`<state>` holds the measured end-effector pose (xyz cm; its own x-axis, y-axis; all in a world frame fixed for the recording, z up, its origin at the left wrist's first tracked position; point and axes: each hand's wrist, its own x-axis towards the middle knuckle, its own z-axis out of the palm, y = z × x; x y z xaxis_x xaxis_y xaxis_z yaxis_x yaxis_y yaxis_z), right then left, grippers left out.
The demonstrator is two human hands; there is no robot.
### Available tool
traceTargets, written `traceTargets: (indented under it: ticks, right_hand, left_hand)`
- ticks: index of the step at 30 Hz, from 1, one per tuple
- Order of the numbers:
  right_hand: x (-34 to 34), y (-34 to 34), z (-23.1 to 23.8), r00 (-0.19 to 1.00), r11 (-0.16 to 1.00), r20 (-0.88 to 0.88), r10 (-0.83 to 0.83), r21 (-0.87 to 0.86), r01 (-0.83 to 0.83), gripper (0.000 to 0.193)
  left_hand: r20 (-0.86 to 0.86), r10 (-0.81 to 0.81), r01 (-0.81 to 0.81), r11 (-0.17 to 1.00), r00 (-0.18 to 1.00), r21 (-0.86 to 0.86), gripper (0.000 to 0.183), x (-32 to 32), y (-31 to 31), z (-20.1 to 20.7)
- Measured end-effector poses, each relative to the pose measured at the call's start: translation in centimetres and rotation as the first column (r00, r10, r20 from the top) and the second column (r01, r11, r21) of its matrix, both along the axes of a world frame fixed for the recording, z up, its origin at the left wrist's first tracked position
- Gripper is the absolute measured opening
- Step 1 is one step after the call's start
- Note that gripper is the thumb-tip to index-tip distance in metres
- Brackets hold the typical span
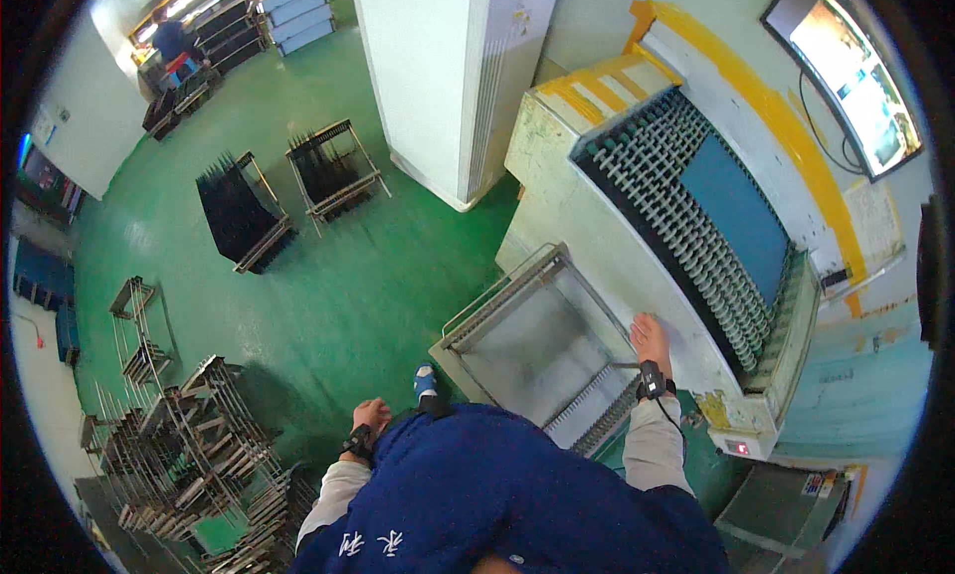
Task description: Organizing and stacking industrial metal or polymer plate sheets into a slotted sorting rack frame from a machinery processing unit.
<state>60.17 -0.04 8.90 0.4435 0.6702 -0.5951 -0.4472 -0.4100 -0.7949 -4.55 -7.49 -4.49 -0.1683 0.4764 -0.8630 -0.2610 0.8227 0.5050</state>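
Observation:
My left hand (pixel 372 415) hangs beside my body above the green floor, its fingers loosely curled and nothing visible in them. Further forward, my right hand (pixel 651 337) is stretched out with the fingers extended and no held thing showing. It is over the edge of a metal-framed rack (pixel 557 310) beside the pale machine; I cannot tell whether it touches either. A blue sheet (pixel 734 216) lies on the machine's bed of rollers (pixel 667 206). Low in the rack, a pale panel (pixel 587 415) rests by a toothed strip.
Slotted racks (pixel 239 211) with dark panels stand on the floor ahead. Several metal racks (pixel 199 455) are piled at the left. A white pillar (pixel 428 87) rises behind the machine (pixel 597 206); a screen (pixel 846 72) hangs at right. A person (pixel 174 42) sits far off.

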Motion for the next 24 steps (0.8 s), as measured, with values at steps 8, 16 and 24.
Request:
traceTargets:
  ticks: [8, 16, 24]
  right_hand:
    - [1.6, -6.2, -4.1, 0.98, 0.976, -0.143, -0.138, -0.188, 0.11, 0.039]
    - [1.9, -6.3, -7.5, 0.949, 0.921, -0.002, -0.316, -0.24, 0.307, 0.045]
    - [3.1, -2.1, -10.5, 0.969, 0.891, 0.024, -0.244, -0.39, 0.234, 0.052]
  left_hand:
    - [0.037, -0.064, 0.065, 0.998, 0.997, -0.026, 0.025, 0.4, 0.5, 2.3]
    - [0.075, -0.14, 0.142, 0.989, 0.987, -0.031, 0.022, -1.5, 2.6, 3.2]
    - [-0.035, -0.307, 0.308, 0.952, 0.951, 0.008, 0.024, 2.3, 9.0, 8.7]
